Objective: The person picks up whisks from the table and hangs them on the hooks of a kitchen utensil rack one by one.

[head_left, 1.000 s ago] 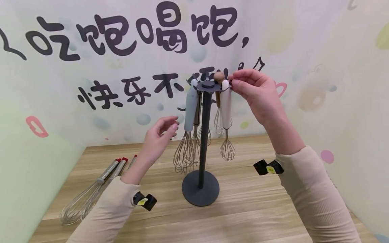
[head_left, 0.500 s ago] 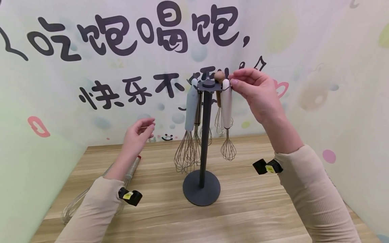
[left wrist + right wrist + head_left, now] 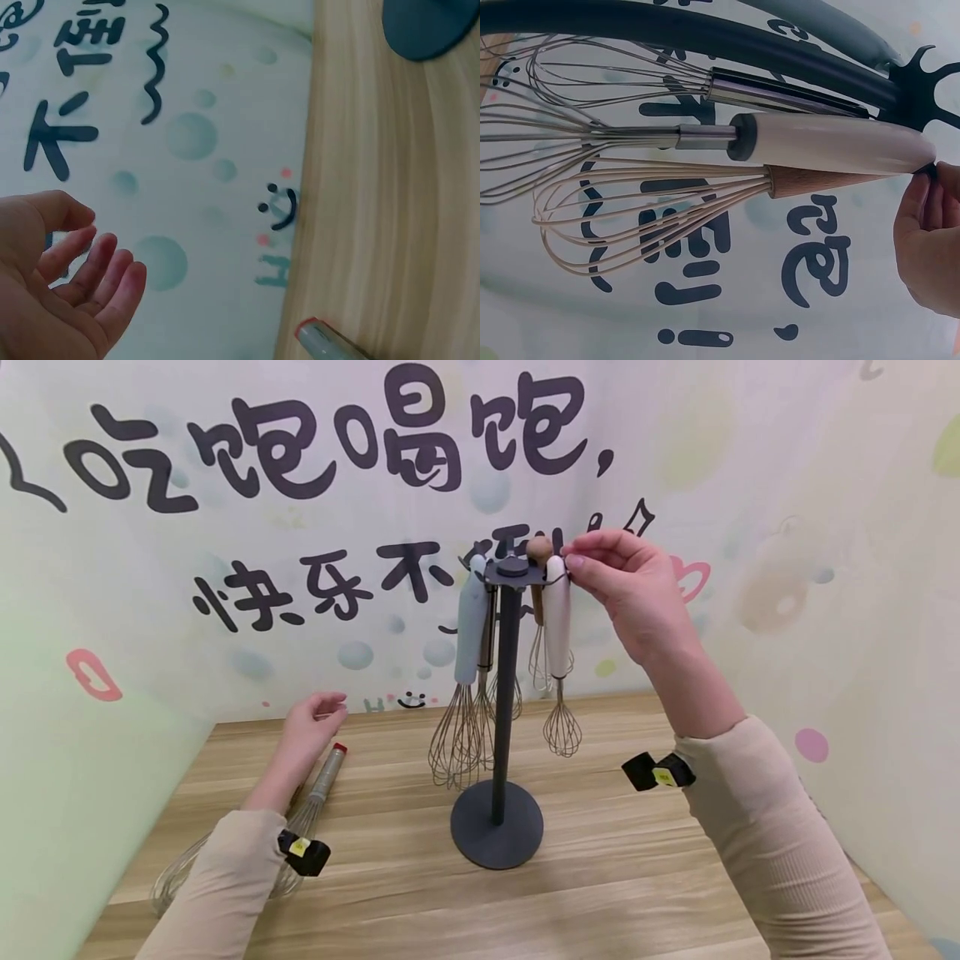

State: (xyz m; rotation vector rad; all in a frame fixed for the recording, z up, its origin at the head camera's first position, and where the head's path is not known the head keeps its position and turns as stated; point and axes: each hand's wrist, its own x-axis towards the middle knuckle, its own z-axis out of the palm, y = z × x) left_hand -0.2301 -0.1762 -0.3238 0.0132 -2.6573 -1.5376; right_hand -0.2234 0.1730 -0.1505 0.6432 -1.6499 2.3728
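Note:
A dark utensil stand (image 3: 504, 718) on a round base holds several hanging whisks. My right hand (image 3: 637, 585) is raised at its top, pinching a dark hook tip by the upper end of the white-handled whisk (image 3: 557, 618). The right wrist view shows thumb and fingers (image 3: 934, 232) meeting there. Behind hangs a whisk with a wooden handle (image 3: 810, 181); a light-blue-handled whisk (image 3: 470, 631) hangs on the left. My left hand (image 3: 309, 733), fingers loosely bent and holding nothing, hovers over the table's left side, near a steel whisk with a red end (image 3: 327, 777).
Wire loops of another whisk (image 3: 174, 877) show at the far left, partly hidden by my left sleeve (image 3: 225, 877). The wooden table (image 3: 615, 852) meets a wall (image 3: 300, 560) printed with large dark characters at the back.
My left hand has moved left and down, away from the stand to above the steel whisks. The right hand stays at the stand's top, and the hanging whisks look unmoved.

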